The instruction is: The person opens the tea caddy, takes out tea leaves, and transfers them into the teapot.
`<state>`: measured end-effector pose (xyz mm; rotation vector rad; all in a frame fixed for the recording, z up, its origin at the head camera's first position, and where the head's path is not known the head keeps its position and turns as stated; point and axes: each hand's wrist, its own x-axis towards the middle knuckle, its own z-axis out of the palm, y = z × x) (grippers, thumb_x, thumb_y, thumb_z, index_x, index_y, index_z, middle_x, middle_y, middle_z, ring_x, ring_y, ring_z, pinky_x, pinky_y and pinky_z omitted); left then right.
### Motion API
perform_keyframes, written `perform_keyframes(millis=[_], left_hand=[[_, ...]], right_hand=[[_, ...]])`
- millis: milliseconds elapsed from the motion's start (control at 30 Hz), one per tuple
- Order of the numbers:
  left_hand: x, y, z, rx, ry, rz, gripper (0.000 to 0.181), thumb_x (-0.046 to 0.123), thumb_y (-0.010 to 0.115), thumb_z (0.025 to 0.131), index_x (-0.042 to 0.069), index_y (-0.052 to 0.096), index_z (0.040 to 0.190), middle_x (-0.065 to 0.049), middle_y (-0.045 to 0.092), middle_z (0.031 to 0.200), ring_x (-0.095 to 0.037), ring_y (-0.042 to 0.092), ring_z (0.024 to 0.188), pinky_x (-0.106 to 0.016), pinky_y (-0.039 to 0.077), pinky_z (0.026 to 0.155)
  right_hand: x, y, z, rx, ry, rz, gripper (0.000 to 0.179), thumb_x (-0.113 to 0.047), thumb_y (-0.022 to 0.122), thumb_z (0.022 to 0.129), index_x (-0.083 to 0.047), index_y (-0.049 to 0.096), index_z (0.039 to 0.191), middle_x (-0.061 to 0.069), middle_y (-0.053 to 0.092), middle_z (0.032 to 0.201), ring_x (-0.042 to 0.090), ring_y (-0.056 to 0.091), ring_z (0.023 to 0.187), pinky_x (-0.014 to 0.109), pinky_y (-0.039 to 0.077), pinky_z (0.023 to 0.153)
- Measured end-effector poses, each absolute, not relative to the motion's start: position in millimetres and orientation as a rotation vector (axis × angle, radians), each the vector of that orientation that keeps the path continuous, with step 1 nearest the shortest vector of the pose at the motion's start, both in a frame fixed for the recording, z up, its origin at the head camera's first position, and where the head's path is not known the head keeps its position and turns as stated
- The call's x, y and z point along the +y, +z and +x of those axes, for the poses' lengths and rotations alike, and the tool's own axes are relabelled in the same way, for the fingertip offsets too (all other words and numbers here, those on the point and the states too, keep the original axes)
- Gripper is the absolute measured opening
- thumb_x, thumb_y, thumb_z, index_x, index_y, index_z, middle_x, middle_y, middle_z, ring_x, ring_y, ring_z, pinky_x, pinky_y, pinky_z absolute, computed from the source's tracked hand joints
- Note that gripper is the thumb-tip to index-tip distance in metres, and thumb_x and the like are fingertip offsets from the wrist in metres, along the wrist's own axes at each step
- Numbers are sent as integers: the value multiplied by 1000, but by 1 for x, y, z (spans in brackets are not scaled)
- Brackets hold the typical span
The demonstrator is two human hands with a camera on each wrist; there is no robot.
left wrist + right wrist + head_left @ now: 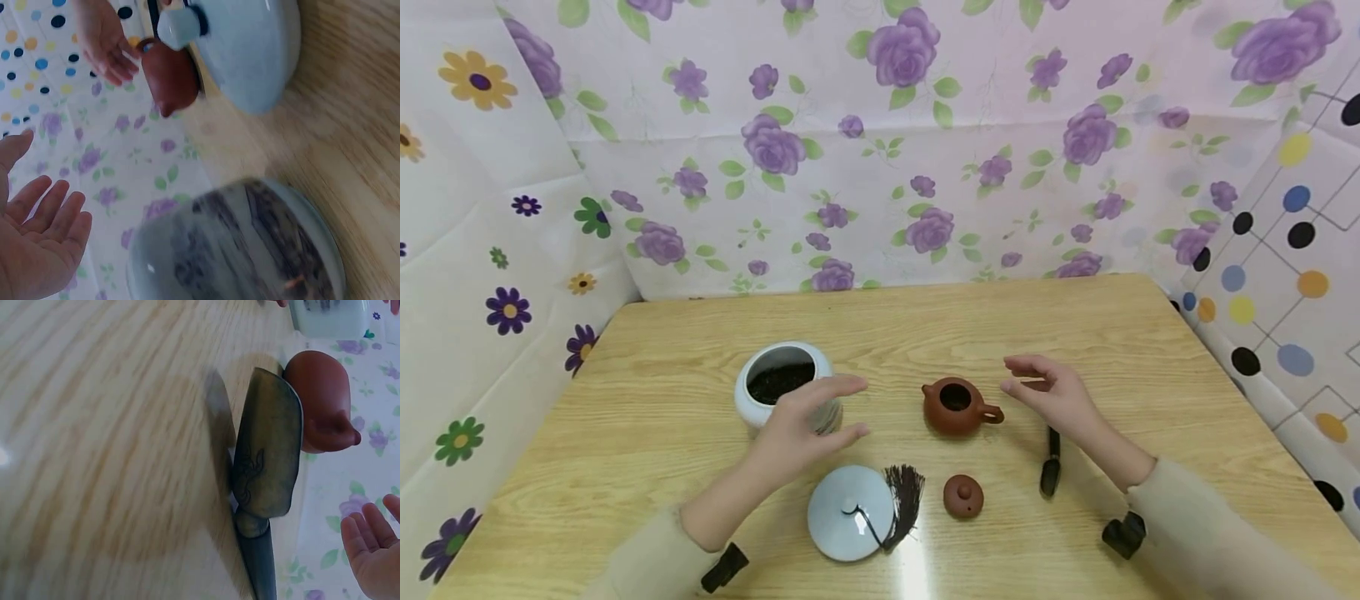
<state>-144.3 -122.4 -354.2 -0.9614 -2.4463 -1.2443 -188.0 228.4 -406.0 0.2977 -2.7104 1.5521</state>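
Note:
My left hand [801, 429] is held in the air in front of a white jar [748, 404], thumb and fingers apart with nothing between them. Dark loose leaves [782, 382] lie inside the jar, and its painted side shows in the left wrist view. A lidless reddish-brown clay teapot [951, 421] stands in the middle of the table, spout to the left. Just beyond its handle hovers my right hand [1063, 400], fingers parted and holding nothing. Below that hand lies a dark tea scoop [269, 444].
Nearer me, a pale blue jar lid [838, 525] lies beside a dark brush-like tassel [907, 500]. To its right is the small round teapot lid [962, 497]. Patterned cloth [850, 208] hangs behind and at both sides of the wooden table [662, 375].

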Motion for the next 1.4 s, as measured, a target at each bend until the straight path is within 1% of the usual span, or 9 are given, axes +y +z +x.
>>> perform_keyframes(millis=[100, 233, 367, 567, 767, 1033, 1133, 1267, 1400], left_hand=[[-110, -356, -143, -2486, -1232, -1044, 46, 13, 81, 75, 4, 65, 118, -9, 66, 120, -25, 60, 114, -35, 49, 98], [-97, -360, -141, -2530, -1234, -1125, 47, 15, 80, 76, 3, 65, 119, -10, 66, 120, -25, 60, 113, -35, 49, 98], [-85, -366, -135, -2611, -1353, -1105, 45, 16, 79, 78, 3, 65, 119, -10, 66, 121, -25, 60, 114, -37, 48, 99], [-67, -376, -129, -2752, -1533, -1019, 43, 20, 75, 82, 9, 64, 123, -5, 64, 124, -23, 56, 121, -42, 45, 103], [-53, -389, -127, -2844, -1646, -986, 44, 24, 76, 82, 9, 65, 122, 1, 64, 124, -16, 54, 122, -34, 44, 104], [-37, -409, -126, -2907, -1666, -1026, 40, 22, 77, 81, 10, 68, 118, 1, 67, 120, -10, 59, 110, -25, 50, 90], [-33, -415, -125, -2906, -1673, -1041, 40, 22, 78, 79, 9, 69, 116, -2, 66, 121, -9, 59, 111, -22, 48, 91], [-29, -420, -123, -2908, -1675, -1035, 39, 21, 78, 79, 9, 69, 115, -4, 65, 122, -9, 56, 116, -22, 44, 99], [-26, -422, -121, -2924, -1698, -978, 36, 19, 79, 78, 11, 71, 112, -3, 66, 121, -11, 57, 116, -21, 43, 100]], right_hand=[[224, -408, -189, -2700, 1573, 341, 48, -26, 67, 90, -1, 56, 130, 19, 56, 130, 36, 54, 116, 37, 52, 92], [218, -413, -190, -2678, 1596, 432, 49, -21, 69, 88, -1, 55, 130, 19, 55, 131, 37, 52, 118, 42, 49, 96], [212, -417, -192, -2661, 1620, 505, 51, -17, 72, 86, 1, 55, 130, 20, 55, 130, 39, 51, 119, 46, 47, 98], [205, -420, -194, -2661, 1624, 583, 53, -13, 74, 84, 2, 54, 130, 21, 54, 131, 39, 49, 121, 48, 46, 100], [198, -427, -195, -2691, 1608, 626, 54, -15, 74, 83, 1, 54, 131, 20, 54, 132, 37, 50, 122, 49, 45, 101], [196, -434, -194, -2726, 1606, 641, 53, -18, 76, 82, -5, 57, 129, 17, 54, 131, 36, 53, 119, 46, 48, 98], [196, -436, -194, -2735, 1596, 653, 53, -18, 75, 82, -5, 56, 130, 17, 53, 131, 36, 53, 119, 45, 49, 97], [195, -436, -194, -2743, 1588, 659, 53, -17, 75, 82, -4, 56, 130, 18, 53, 131, 36, 53, 119, 44, 49, 97], [195, -435, -193, -2756, 1591, 646, 54, -17, 75, 82, -4, 55, 131, 18, 52, 132, 37, 53, 119, 43, 49, 97]])
